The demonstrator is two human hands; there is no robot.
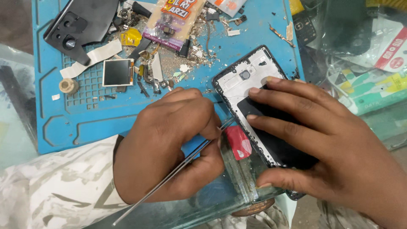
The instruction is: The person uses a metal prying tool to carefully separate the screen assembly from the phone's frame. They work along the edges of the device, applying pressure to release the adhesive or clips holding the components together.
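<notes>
Head view: left hand [169, 144] pinches tweezers [178, 169]; right hand [322, 140] presses phone frame [237, 80].

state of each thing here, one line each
opened phone: back cover off, lying flat, pinned down
right hand: spread flat on the phone
left hand: closed around tweezers
tweezers: tips at the phone's edge
red card: beside the phone's edge
small screen: dark, loose on mat
blue mat: littered with scraps
</notes>
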